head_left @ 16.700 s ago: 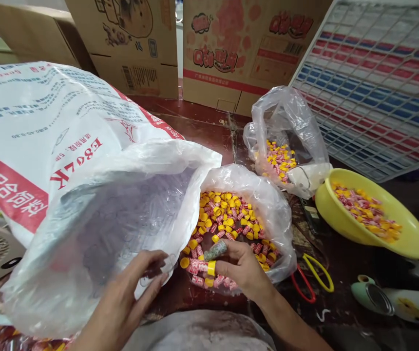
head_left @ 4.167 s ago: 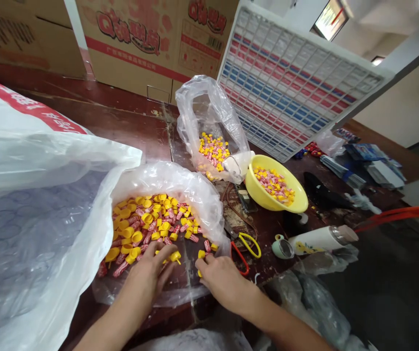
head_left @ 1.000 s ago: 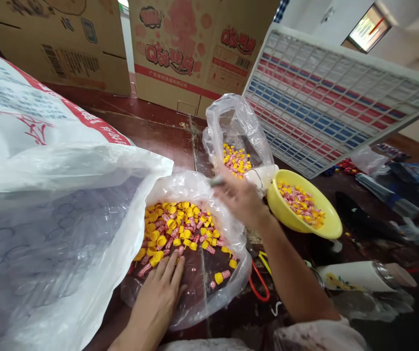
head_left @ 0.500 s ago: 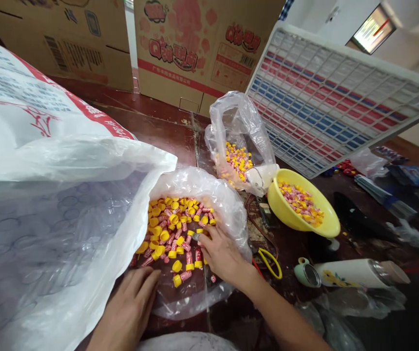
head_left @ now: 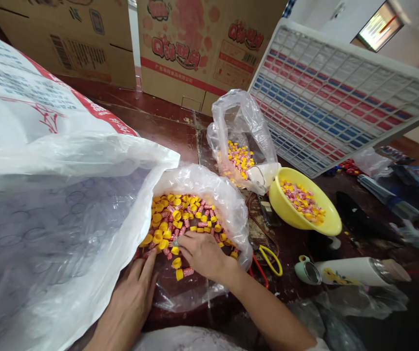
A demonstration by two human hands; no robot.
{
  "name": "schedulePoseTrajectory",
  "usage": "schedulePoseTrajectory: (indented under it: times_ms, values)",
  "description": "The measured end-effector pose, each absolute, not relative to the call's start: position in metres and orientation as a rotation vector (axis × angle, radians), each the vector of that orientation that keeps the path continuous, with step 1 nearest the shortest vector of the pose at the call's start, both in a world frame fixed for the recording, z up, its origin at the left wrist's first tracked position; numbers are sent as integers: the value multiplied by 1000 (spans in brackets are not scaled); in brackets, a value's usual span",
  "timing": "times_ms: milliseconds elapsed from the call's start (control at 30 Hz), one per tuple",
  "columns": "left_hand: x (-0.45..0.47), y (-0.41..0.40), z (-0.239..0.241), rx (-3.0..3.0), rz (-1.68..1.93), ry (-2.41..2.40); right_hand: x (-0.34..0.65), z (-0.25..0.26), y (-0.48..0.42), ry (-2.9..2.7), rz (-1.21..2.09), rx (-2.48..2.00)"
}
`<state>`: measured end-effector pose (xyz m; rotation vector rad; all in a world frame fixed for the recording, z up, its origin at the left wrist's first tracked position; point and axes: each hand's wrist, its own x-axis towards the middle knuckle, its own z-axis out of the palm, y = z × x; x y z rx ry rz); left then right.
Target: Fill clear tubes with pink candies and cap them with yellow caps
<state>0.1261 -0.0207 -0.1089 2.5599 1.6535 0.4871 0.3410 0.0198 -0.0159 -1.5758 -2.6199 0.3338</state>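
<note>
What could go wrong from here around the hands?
The yellow-and-red pieces lie loose and the near edge of the plastic bag looks low, so the right hand could drag some out. The left hand is close beside the mouth of the white sack and might shift it. The right forearm could knock the nearby scissors.

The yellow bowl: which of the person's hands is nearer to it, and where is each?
The right. The right hand is left of the yellow bowl, over the yellow-capped pieces; the left hand is farther left, beside the white sack.
</note>
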Motion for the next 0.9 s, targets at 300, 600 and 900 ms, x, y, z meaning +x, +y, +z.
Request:
schedulePoseTrajectory:
  times_ms: [300,600,900]
  values:
    - [112,-21,-123,2606,516,1659,311,-26,14,-2695,313,-1515]
    - [101,-27,-122,2671,520,1579,313,-39,5,-2756,150,-1438]
    - [109,-31,-105,2479,469,1402,357,-1,9,-2302,134,-1202]
